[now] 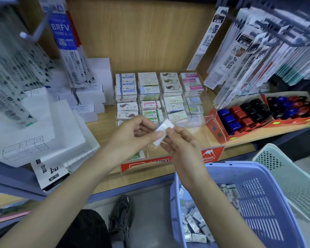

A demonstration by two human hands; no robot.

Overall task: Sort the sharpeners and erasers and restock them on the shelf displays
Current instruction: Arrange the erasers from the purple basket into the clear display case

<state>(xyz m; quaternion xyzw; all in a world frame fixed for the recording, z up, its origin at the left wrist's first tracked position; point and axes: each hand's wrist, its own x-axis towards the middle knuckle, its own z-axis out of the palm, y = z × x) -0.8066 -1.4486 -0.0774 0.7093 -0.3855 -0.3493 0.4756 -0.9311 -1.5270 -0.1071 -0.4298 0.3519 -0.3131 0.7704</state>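
I hold one small white eraser (164, 130) over the shelf front. My left hand (132, 136) pinches one end and my right hand (183, 149) pinches the other, fingers curled. Behind it, the clear case (197, 120) holds rows of packed erasers (149, 86). The purple basket (258, 203) by my right arm holds loose erasers (191, 228). The red box (220, 130) holds sharpeners (243, 111).

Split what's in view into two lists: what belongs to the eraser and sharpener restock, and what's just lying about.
Job:
- wrapped eraser, pinched by left hand and right hand
- clear eraser display
- purple basket of erasers
- red sharpener trays

Lying about:
- hanging refill packs
- white boxes
- green basket
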